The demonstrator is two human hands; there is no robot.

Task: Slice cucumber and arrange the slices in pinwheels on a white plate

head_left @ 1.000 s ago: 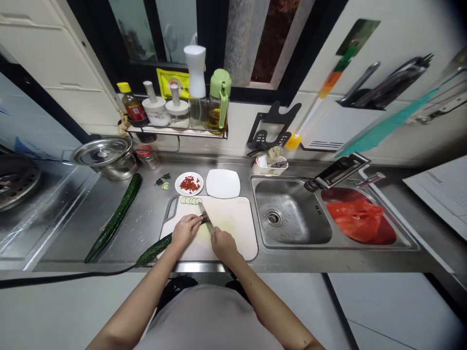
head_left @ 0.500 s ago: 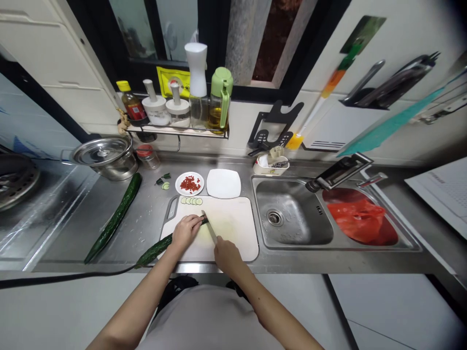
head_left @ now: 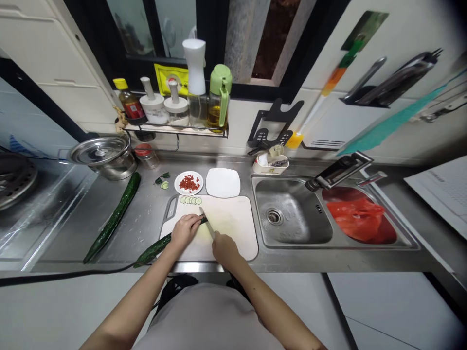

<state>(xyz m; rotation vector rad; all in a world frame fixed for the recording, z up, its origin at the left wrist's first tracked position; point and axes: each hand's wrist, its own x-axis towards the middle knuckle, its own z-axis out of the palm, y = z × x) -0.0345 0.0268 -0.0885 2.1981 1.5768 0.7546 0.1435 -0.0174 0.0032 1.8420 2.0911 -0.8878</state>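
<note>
My left hand [head_left: 185, 230] is closed over a dark green cucumber [head_left: 153, 250] that lies slantwise across the lower left of the white cutting board [head_left: 237, 228]. My right hand [head_left: 225, 248] grips a knife [head_left: 208, 224], its blade touching or close beside the cucumber's cut end, just right of my left fingertips. The knife's handle is hidden in my fist. A short row of pale cucumber slices [head_left: 190, 200] lies at the board's upper left edge. Behind the board stand a white plate with chopped red pieces [head_left: 188, 183] and a bare white square plate [head_left: 223, 183].
Another whole cucumber [head_left: 113, 218] lies on the steel counter to the left, with cucumber scraps [head_left: 163, 181] near the plates. A lidded pot [head_left: 105, 158] stands behind it. To the right is a sink [head_left: 292, 214] with a red plastic bag [head_left: 355, 218] in its second basin.
The knife has shifted slightly left and its blade sits a little nearer my left fingertips. My left hand keeps its hold on the cucumber. The whole view has moved slightly.
</note>
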